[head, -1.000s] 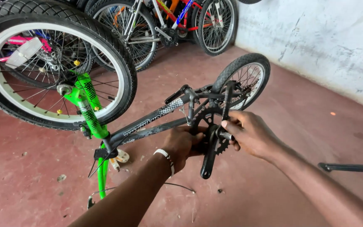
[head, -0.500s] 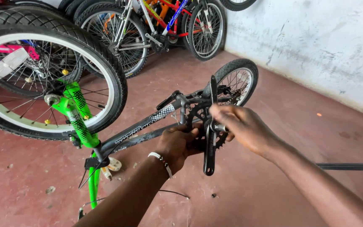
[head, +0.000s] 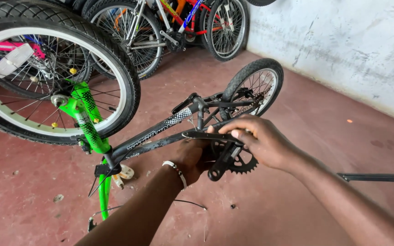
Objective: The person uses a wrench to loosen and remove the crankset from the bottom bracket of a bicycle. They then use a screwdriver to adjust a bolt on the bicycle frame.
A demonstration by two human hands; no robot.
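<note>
The small black-framed bicycle with the bright green fork (head: 160, 132) lies upside down on the red concrete floor (head: 297, 105), and the view has drawn closer to it than a second ago, the big white-rimmed front wheel (head: 46, 77) now filling the upper left. The black crank arm (head: 222, 161) has swung: half a second ago it hung nearly straight down, now it slants toward the lower left beside the toothed black chainring (head: 245, 165), so the cranks evidently turn freely. The right hand (head: 263, 143) has its fingers closed over a flat dark bar, perhaps a wrench or the other crank arm (head: 201, 135); which cannot be told. The left hand (head: 194, 157), with a white bead bracelet, reaches under the frame, its fingers hidden, so their grip cannot be told.
</note>
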